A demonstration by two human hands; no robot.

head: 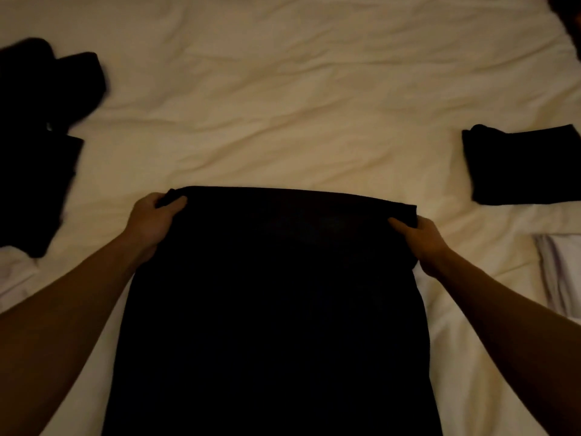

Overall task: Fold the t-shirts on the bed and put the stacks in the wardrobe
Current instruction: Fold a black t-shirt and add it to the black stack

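A black t-shirt (276, 309) lies lengthwise on the cream bed sheet (283, 89), narrowed into a long strip that runs from the middle of the view to the bottom edge. My left hand (154, 221) pinches its far left corner, thumb on top. My right hand (421, 239) grips its far right corner. The far edge between the hands is stretched straight. A folded black t-shirt (522, 165) sits on the sheet at the right. A loose heap of black t-shirts (41, 136) lies at the left.
The rumpled sheet fills the far half of the view. A white, faintly striped pillow or cover (559, 275) shows at the right edge below the folded shirt. A dark shape (569, 17) fills the top right corner.
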